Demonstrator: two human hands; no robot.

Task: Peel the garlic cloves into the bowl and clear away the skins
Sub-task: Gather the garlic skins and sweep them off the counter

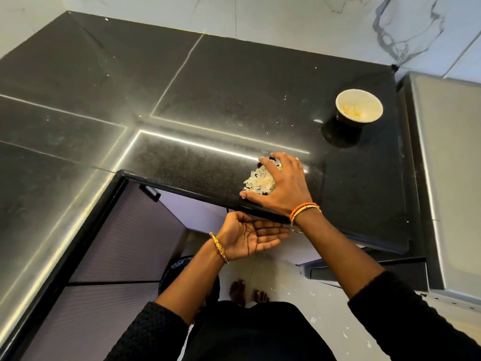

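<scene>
Cupped palm-up below the counter's edge, the left hand holds nothing; just above it, the right hand lies spread over the garlic skins near the edge, well apart from the bowl of peeled cloves

A pile of garlic skins lies on the counter near its front edge, under the right hand. The left hand sits below that edge. The bowl stands behind and right, cloves inside
</scene>
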